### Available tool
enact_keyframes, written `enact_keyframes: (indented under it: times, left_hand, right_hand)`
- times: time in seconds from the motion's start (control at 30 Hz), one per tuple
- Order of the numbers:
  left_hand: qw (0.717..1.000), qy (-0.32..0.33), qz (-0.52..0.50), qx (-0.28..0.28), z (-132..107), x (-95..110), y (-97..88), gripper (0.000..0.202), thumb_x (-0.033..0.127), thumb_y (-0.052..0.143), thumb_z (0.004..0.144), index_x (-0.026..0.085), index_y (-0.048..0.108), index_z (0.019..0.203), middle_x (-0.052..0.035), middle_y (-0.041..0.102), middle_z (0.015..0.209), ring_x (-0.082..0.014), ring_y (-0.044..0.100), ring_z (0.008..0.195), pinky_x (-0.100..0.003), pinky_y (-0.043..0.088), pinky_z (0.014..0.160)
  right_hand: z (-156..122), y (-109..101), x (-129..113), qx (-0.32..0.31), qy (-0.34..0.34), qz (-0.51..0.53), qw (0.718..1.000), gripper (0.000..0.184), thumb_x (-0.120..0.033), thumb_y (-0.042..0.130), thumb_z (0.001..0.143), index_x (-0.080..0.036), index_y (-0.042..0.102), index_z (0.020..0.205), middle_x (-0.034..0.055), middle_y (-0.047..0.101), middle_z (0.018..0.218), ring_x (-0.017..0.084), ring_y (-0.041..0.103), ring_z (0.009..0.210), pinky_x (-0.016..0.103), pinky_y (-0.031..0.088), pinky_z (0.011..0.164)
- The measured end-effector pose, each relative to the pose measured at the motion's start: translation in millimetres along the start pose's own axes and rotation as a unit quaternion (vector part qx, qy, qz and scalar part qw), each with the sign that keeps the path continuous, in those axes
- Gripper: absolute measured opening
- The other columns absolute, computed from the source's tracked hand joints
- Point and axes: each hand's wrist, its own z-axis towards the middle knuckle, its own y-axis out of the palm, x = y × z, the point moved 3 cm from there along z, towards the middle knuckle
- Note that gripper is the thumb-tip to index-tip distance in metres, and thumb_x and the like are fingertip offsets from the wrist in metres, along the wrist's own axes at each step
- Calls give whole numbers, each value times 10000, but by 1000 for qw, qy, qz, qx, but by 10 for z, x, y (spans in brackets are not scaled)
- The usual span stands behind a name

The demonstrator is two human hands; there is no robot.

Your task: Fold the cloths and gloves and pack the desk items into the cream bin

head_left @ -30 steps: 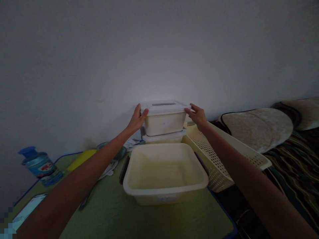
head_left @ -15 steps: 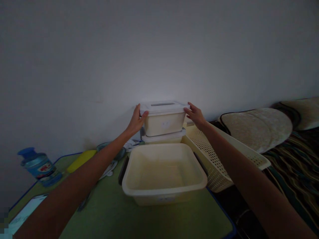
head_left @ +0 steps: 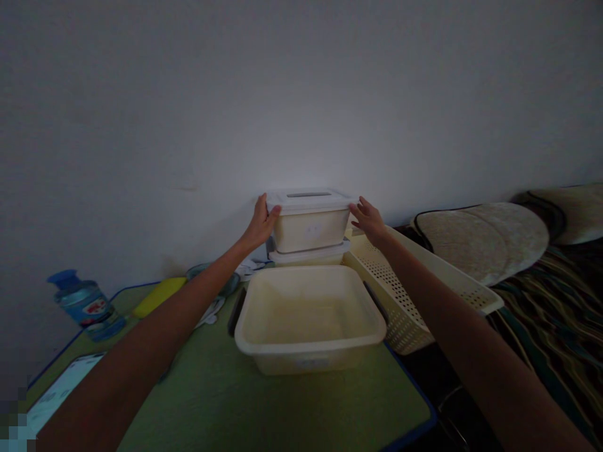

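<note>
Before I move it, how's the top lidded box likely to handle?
The top lidded box looks like moulded plastic, so probably stiff. Its front wall hides any contents, so weight is hard to judge. It appears to rest on the lower lid, so it might slide if pushed sideways.

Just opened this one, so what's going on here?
A person has both hands on a lidded box: the left hand grips the left end of its lid, and the right hand is at the right end. The box appears to sit on a second box. In front, an open tub stands on the green table, with a basket to its right.
</note>
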Motion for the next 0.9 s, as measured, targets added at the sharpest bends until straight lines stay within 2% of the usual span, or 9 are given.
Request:
enact_keyframes:
  times: [0.1,0.27,0.43,0.57,0.67,0.8,0.9]
  left_hand:
    - [1000,-20,-12,3,-8,20,-12,777,640,408,775,126,253,1337,-160,227,1436,-237,159,1343,-343,90,1093]
    - [997,-62,-44,-4,-124,24,-81,874,659,387,772,72,157,1376,-189,119,1466,-244,101,1357,-348,69,1097]
    - [987,-122,-94,-49,-432,-116,-211,865,701,370,747,187,128,1399,-140,105,1481,-256,156,1348,-412,200,1063]
    - [967,-183,-143,-103,-786,-308,-299,813,743,262,744,261,169,1391,-149,223,1451,-261,318,1289,-439,312,999]
    - [949,-218,-181,-137,-1063,-417,-333,851,768,117,730,229,223,1380,-175,358,1384,-260,441,1209,-439,369,958]
    - [908,-253,-264,-206,-1434,-512,-312,924,813,66,676,218,346,1326,-134,547,1235,-285,531,1111,-452,414,910]
    - [919,-223,-235,-225,-1665,-581,-298,903,825,60,663,254,468,1232,-83,632,1099,-288,567,1049,-431,458,845]
  right_hand:
    - [-40,-18,-3,2,10,2,1000,639,-439,571,755,-246,365,1329,116,453,1327,275,486,1145,428,491,817]
    - [-166,-61,-43,14,22,5,1000,645,-465,538,772,-214,347,1335,146,404,1358,260,469,1167,417,474,843]
    - [-481,-95,27,-1,33,21,999,580,-523,503,776,-256,409,1282,104,430,1345,228,456,1184,410,453,883]
    - [-812,-115,136,-57,62,47,995,478,-564,501,760,-282,530,1144,73,507,1280,227,515,1127,415,466,866]
    - [-1022,-99,198,-112,81,75,987,447,-601,451,773,-277,586,1048,65,543,1248,224,569,1058,413,470,855]
    - [-1204,-9,287,-163,98,108,976,584,-680,314,782,-234,598,1029,87,590,1188,238,573,1055,432,451,872]
    - [-1310,80,362,-177,101,128,971,750,-740,146,764,-212,586,1064,95,598,1175,237,568,1063,428,440,886]
